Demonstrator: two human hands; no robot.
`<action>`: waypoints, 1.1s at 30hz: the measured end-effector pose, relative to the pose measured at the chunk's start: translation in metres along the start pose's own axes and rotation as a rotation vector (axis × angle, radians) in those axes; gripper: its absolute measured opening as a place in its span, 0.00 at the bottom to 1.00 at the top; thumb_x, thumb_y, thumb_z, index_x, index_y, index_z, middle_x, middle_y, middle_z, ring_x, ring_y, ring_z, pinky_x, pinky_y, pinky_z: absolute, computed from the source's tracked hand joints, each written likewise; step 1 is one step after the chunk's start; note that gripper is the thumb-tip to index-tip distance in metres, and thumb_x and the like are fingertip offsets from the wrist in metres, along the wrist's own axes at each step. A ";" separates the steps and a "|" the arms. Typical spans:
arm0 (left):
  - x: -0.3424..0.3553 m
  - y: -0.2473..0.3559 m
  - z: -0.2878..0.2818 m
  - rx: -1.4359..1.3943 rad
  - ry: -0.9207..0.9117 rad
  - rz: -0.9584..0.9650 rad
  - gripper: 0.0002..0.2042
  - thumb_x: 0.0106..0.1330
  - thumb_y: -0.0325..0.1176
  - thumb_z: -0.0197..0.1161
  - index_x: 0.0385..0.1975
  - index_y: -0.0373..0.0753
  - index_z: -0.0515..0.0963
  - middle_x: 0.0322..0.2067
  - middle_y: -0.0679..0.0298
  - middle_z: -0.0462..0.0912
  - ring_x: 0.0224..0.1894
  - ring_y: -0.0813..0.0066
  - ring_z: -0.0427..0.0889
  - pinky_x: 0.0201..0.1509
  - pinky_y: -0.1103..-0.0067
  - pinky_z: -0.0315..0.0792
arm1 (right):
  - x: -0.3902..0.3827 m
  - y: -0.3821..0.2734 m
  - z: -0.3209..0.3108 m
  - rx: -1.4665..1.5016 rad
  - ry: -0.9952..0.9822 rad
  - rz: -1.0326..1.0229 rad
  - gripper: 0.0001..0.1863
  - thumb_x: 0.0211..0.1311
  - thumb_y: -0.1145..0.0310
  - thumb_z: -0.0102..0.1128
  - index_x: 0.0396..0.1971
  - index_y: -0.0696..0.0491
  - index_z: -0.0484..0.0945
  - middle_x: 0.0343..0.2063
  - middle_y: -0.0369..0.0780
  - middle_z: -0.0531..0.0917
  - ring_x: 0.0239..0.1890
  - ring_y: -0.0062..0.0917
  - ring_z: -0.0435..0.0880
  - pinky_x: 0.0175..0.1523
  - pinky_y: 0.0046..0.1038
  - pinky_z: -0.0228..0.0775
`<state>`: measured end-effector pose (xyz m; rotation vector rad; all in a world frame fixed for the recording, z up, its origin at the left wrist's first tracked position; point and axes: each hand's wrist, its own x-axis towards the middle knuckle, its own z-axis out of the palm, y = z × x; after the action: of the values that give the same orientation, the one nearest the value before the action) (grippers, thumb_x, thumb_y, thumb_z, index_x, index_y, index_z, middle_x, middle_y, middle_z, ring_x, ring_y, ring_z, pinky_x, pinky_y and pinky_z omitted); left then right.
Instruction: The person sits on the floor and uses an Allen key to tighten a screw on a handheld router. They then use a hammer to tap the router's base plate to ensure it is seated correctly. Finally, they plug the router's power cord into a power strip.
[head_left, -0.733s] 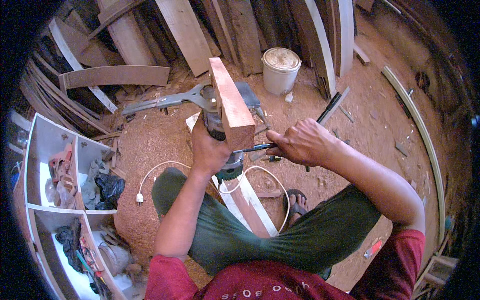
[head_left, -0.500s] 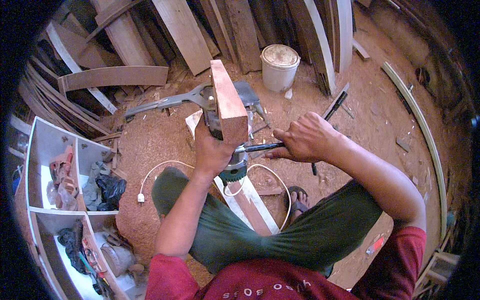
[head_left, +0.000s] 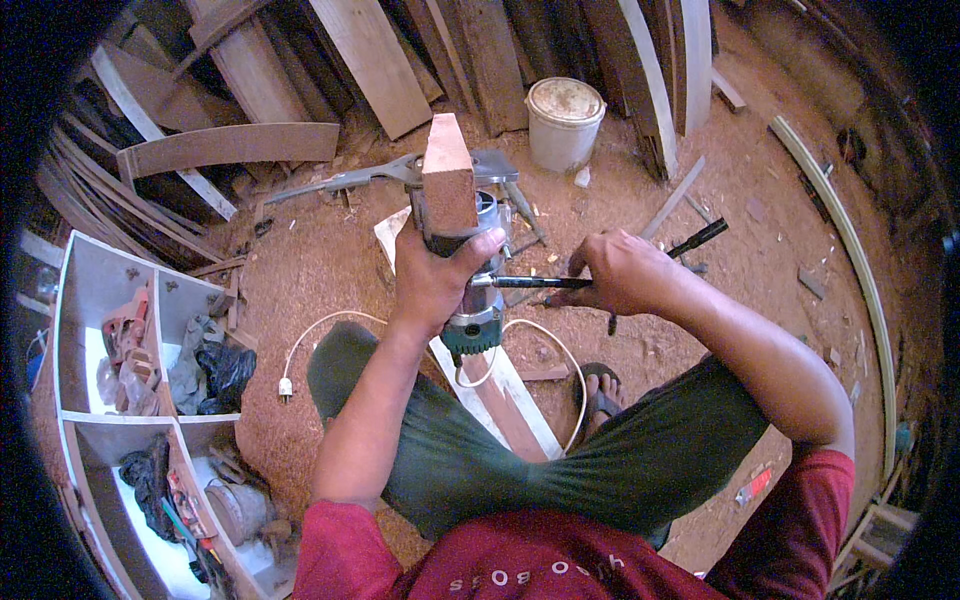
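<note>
My left hand (head_left: 435, 275) is closed around a corded power tool (head_left: 474, 325) with a silver body and a green, ridged end cap, its thumb across the silver part. A reddish wooden block (head_left: 450, 195) stands out from the tool just beyond those fingers. In my right hand (head_left: 622, 275) is a black T-handle wrench (head_left: 545, 283), gripped near its crossbar. The wrench's silver tip meets the side of the tool; how it fits there is too small to tell. Behind the block lies a grey metal plate (head_left: 495, 165) with a long arm reaching left.
A lidded white bucket (head_left: 565, 125) stands before boards (head_left: 370, 65) leaning at the back. To the left is a white compartment box (head_left: 120, 418) with bags and tools. A white plug (head_left: 286, 388) and a pale wood strip (head_left: 510, 405) lie on the sawdust-covered floor.
The wooden block and tool have tilted, so less of the block's long face shows. My right hand has shifted slightly right, and the wrench's crossbar has turned.
</note>
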<state>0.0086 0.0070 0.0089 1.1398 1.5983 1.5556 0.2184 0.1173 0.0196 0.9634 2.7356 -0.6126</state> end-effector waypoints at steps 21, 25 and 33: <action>-0.008 -0.029 -0.022 0.498 -0.006 0.320 0.34 0.38 0.44 0.78 0.48 0.36 0.75 0.43 0.54 0.82 0.47 0.56 0.83 0.51 0.66 0.76 | 0.008 0.040 -0.011 1.457 -0.274 0.450 0.34 0.64 0.67 0.62 0.64 0.64 0.57 0.30 0.45 0.82 0.27 0.31 0.84 0.29 0.33 0.77; -0.006 -0.045 -0.029 0.457 0.031 0.487 0.33 0.41 0.46 0.78 0.46 0.36 0.76 0.41 0.54 0.82 0.45 0.56 0.83 0.52 0.65 0.74 | 0.014 0.049 0.002 1.429 -0.227 0.455 0.23 0.63 0.67 0.63 0.53 0.62 0.69 0.32 0.42 0.81 0.23 0.26 0.80 0.26 0.31 0.74; -0.001 0.007 -0.017 0.138 0.177 0.275 0.27 0.53 0.38 0.71 0.52 0.36 0.73 0.43 0.61 0.81 0.43 0.69 0.81 0.51 0.72 0.76 | -0.004 0.016 -0.027 1.409 0.358 0.178 0.21 0.58 0.74 0.61 0.51 0.59 0.69 0.32 0.34 0.74 0.32 0.18 0.77 0.31 0.24 0.72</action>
<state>-0.0052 -0.0022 0.0171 1.3763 1.7452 1.7865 0.2310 0.1378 0.0400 1.5629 2.0763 -2.6345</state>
